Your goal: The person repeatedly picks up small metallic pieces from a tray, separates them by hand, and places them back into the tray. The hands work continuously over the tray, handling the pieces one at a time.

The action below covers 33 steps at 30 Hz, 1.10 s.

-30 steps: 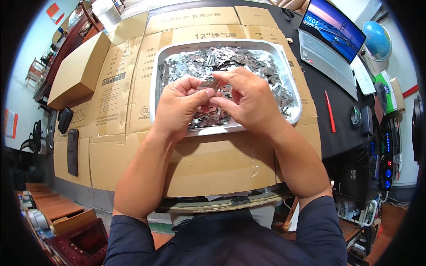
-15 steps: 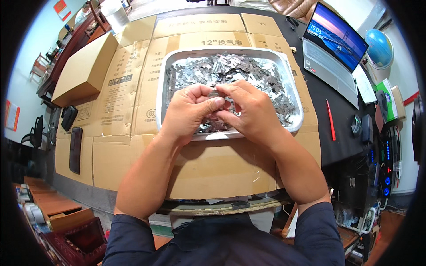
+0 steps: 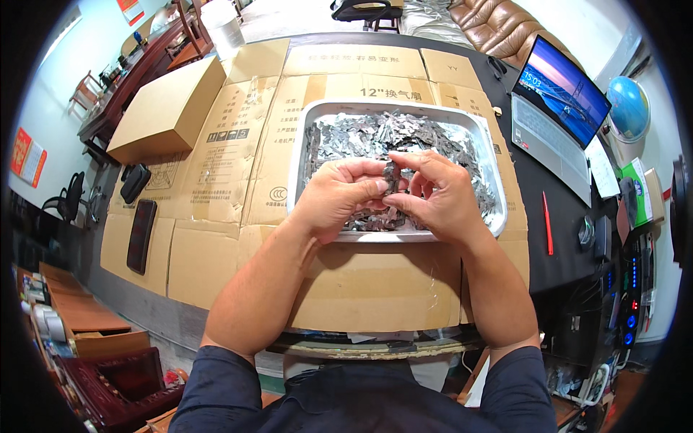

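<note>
two hands: right hand (image 3: 440, 198) pinches the dark piece (image 3: 392, 177) narrowly, top and bottom; left hand (image 3: 339, 195) closes fingertips on its side.
dark piece: above the tray's (image 3: 297, 164) near half, among loose metallic flakes (image 3: 422, 137).
change: flatter a second ago, upright now; handling seems unfinished.
</note>
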Each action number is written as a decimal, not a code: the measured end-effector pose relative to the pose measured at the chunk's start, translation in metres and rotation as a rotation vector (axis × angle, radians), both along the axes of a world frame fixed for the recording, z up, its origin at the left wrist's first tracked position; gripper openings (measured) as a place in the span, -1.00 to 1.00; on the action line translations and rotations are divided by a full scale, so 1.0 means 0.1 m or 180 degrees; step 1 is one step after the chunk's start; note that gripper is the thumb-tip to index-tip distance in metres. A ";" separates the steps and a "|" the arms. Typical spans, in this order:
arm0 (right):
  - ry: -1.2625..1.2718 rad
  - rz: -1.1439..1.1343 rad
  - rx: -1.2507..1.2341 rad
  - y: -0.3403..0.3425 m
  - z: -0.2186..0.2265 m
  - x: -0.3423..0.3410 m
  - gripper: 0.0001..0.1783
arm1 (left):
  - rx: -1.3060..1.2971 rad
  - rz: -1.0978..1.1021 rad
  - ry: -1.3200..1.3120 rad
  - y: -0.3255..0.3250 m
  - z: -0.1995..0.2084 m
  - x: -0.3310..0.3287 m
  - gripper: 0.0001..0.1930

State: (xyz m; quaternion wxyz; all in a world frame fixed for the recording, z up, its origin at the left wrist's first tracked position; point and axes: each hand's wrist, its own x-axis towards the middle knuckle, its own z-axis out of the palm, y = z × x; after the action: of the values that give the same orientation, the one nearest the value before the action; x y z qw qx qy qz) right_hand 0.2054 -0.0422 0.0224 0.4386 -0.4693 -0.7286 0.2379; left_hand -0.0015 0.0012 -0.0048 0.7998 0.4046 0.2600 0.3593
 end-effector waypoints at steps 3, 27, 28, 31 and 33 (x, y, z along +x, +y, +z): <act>0.0042 0.0038 -0.0013 0.00 0.01 0.00 -0.37 | 0.0011 -0.0041 -0.0068 0.01 0.00 -0.02 -0.75; 0.0257 0.0346 -0.0112 -0.02 0.02 -0.03 -0.38 | 0.0206 -0.0099 -0.0029 -0.01 0.06 -0.04 -0.74; 0.0300 0.0335 -0.0125 -0.02 0.02 -0.03 -0.40 | 0.0250 -0.0107 -0.0045 -0.01 0.06 -0.03 -0.75; 0.0344 0.0337 -0.0110 -0.03 0.03 -0.04 -0.43 | 0.0380 -0.0079 -0.0028 -0.02 0.06 -0.02 -0.78; 0.0333 0.0353 -0.0099 -0.03 0.04 -0.04 -0.43 | 0.0439 -0.0050 0.0035 -0.02 0.06 -0.02 -0.79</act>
State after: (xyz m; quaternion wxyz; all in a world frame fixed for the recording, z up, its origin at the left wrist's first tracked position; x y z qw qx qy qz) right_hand 0.2011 -0.0455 0.0265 0.4548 -0.4219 -0.7258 0.2973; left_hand -0.0034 -0.0009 0.0011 0.7713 0.4627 0.2358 0.3679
